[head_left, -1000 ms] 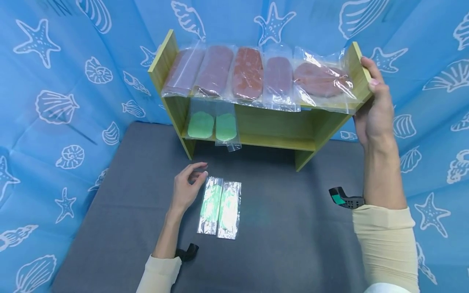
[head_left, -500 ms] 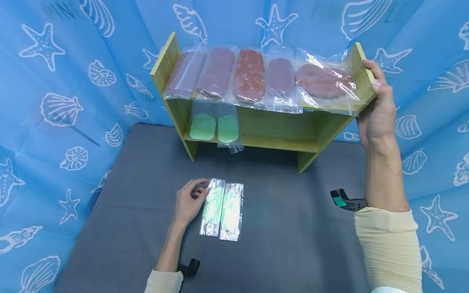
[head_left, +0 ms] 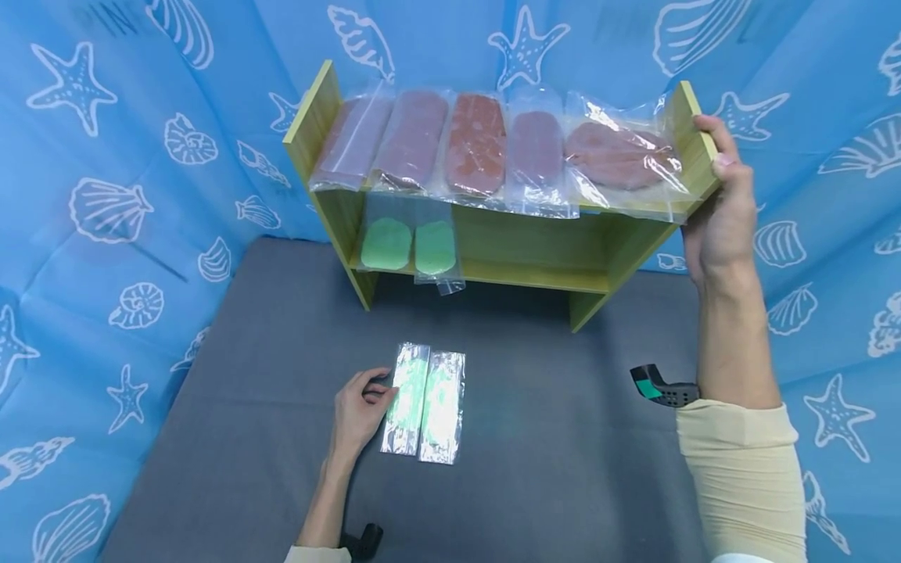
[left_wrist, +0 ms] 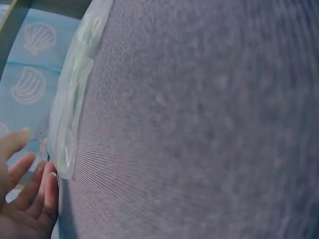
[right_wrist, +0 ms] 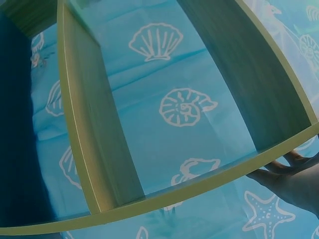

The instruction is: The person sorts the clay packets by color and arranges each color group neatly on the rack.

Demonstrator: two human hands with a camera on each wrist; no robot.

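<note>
Two flat clear plastic packets with pale green contents lie side by side on the dark table: a left packet and a right packet. My left hand is at the left edge of the left packet, fingers loosely bent. In the left wrist view, the fingertips are close by the packet's end; whether they touch it I cannot tell. My right hand grips the right side panel of a yellow-green wooden shelf, its thumb on the panel's front edge. The right wrist view shows this hand behind the panel.
On the shelf's top board lie several clear bags with reddish-brown flat pieces. Two bags with green rounded pieces lean at the left of the lower board. A blue curtain with white shells and starfish surrounds the grey table.
My left hand has slid down along the left packet's left side, toward me. My right hand and the shelf stay in place, as do the packets.
</note>
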